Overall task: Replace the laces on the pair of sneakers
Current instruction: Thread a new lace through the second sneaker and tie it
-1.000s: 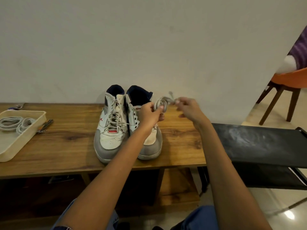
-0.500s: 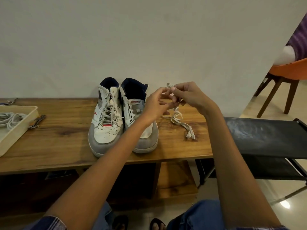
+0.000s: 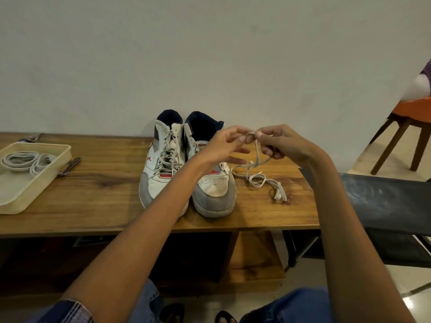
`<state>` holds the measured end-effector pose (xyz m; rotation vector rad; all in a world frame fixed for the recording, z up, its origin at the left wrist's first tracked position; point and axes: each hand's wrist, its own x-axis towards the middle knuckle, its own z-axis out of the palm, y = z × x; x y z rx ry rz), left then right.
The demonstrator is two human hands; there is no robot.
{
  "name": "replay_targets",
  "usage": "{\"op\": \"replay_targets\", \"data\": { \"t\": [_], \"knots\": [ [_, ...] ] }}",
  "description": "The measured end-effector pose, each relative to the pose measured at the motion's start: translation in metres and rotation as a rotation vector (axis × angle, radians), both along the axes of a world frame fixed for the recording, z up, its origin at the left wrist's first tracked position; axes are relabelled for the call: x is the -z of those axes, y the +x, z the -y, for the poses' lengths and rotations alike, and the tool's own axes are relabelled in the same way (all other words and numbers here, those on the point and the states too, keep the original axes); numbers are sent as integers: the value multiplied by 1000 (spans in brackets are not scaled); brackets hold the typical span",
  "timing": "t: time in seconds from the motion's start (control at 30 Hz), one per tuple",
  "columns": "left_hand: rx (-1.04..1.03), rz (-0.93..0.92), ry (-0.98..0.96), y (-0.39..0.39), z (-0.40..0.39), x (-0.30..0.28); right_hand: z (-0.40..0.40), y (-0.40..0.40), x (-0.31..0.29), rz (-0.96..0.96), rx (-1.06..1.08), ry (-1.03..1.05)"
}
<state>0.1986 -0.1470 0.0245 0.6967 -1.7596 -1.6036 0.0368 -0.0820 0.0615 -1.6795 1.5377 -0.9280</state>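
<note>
1. While one end of a loose white lace (image 3: 253, 177) is pinched between the fingers (image 3: 242, 136) of the left hand (image 3: 221, 148) and those of the right hand (image 3: 277, 142), the two sets of fingertips are brought almost together just above the tabletop (image 3: 105, 190); both hands are closed on the lace, thumb against forefinger, with the other fingers loosely curled.
2. From that pinch the lace is let fall toward 6 o'clock, and its remainder is left in slack loops on the wood, just beside the right sneaker (image 3: 213, 183) at its 3 o'clock.
3. The right sneaker is judged to be unlaced already: no lace is seen across what shows of its front, though much of it is hidden by the left forearm.
4. The left sneaker (image 3: 163, 169), touching its partner at 9 o'clock, is still laced to the top, so its removal is judged to be outstanding.
5. At 9 o'clock, well apart from the shoes, coiled laces (image 3: 25, 160) are kept in a cream tray (image 3: 28, 194); these are taken to be the replacements, as yet unused.
6. Roughly a quarter of the work is therefore judged to be done: one lace out, one to be removed, two to be threaded.
</note>
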Motion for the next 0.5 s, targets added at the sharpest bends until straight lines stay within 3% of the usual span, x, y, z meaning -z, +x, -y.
{"op": "replay_targets", "data": {
  "t": [0.2, 0.37, 0.43, 0.5],
  "knots": [
    [-194, 36, -100, -1, 3, 6, 7, -9, 6, 230, 356, -273],
    [-163, -71, 51, 1, 2, -1, 20, -20, 24, 146, 908, -537],
    [-176, -28, 20, 2, 4, 1, 16, -28, 23, 244, 1124, -631],
    [-204, 0, -17, 2, 6, 5, 11, -38, 21, 379, 1201, -688]
  ]
}}
